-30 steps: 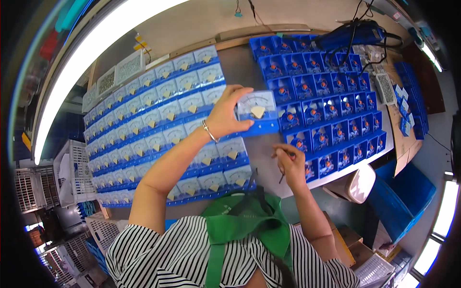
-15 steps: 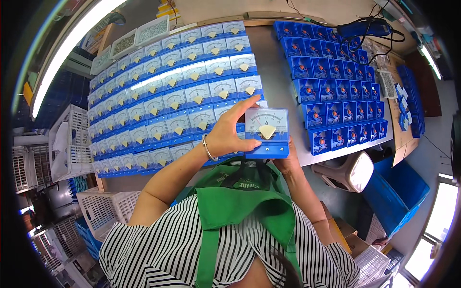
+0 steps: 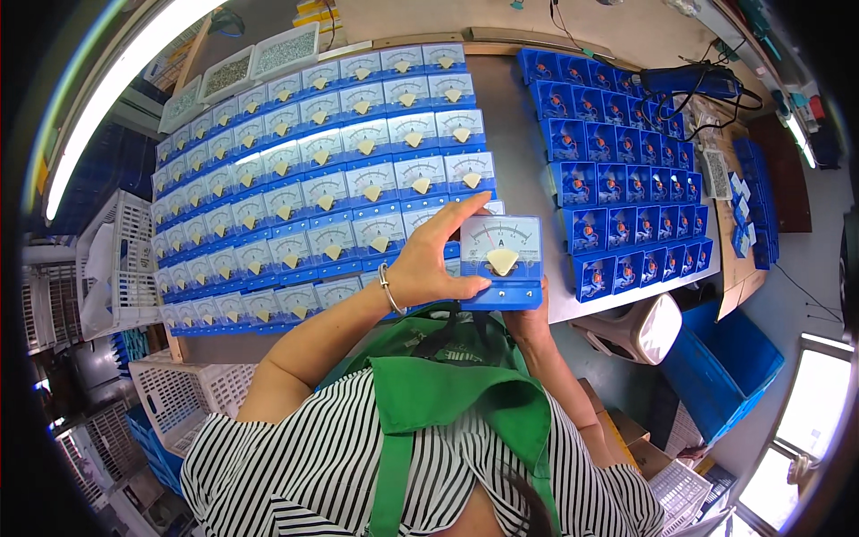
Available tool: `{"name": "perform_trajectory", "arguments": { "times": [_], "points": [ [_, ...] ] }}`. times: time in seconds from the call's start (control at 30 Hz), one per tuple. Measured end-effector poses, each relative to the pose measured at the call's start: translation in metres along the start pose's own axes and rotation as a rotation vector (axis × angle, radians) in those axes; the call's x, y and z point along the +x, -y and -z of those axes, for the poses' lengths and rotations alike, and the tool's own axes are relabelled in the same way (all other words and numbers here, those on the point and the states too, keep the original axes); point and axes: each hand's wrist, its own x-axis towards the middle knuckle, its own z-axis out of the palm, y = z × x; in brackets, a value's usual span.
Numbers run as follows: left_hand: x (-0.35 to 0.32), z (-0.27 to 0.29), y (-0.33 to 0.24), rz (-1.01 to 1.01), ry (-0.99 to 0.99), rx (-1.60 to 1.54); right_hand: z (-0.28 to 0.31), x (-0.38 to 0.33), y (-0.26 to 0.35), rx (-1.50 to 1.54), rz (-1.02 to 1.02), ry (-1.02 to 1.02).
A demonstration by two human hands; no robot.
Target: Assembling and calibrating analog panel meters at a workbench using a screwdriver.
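Note:
A blue ammeter (image 3: pixel 501 288) with a white dial, a clear front and a cream fan-shaped piece is held up in front of my chest, its dial facing up. My left hand (image 3: pixel 431 261) grips its left side, thumb at the lower front corner and index finger along the top. Under its lower right side, my right hand (image 3: pixel 530 324) supports it, with most of those fingers hidden behind the case. Just past my left hand stand rows of similar finished-looking meters (image 3: pixel 371 183), close together on the table.
Rows of open blue housings (image 3: pixel 578 183) with orange and wire parts inside stand at the right. White trays of small parts (image 3: pixel 284 54) sit at the far left. A dark corded tool (image 3: pixel 689 82) lies at the far right. A stool (image 3: pixel 658 329) and blue bin (image 3: pixel 729 358) are beyond the table's right edge.
The ammeter and both hands sit slightly lower in the picture, and the whole view has shifted a little. Both hands keep their hold on the meter.

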Motion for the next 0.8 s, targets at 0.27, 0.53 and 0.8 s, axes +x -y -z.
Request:
{"name": "perform_trajectory", "arguments": {
  "times": [0.27, 0.53, 0.8],
  "points": [
    [0.001, 0.009, 0.014, -0.063, -0.042, 0.143, 0.017, 0.018, 0.036, -1.092, 0.134, -0.050],
    [0.005, 0.000, 0.028, -0.084, -0.008, 0.321, -0.039, -0.006, 0.092, -0.548, 0.463, 0.167],
    [0.003, -0.006, 0.019, -0.119, -0.003, 0.314, -0.032, -0.005, 0.082, -0.525, 0.530, 0.200]
  ]
}}
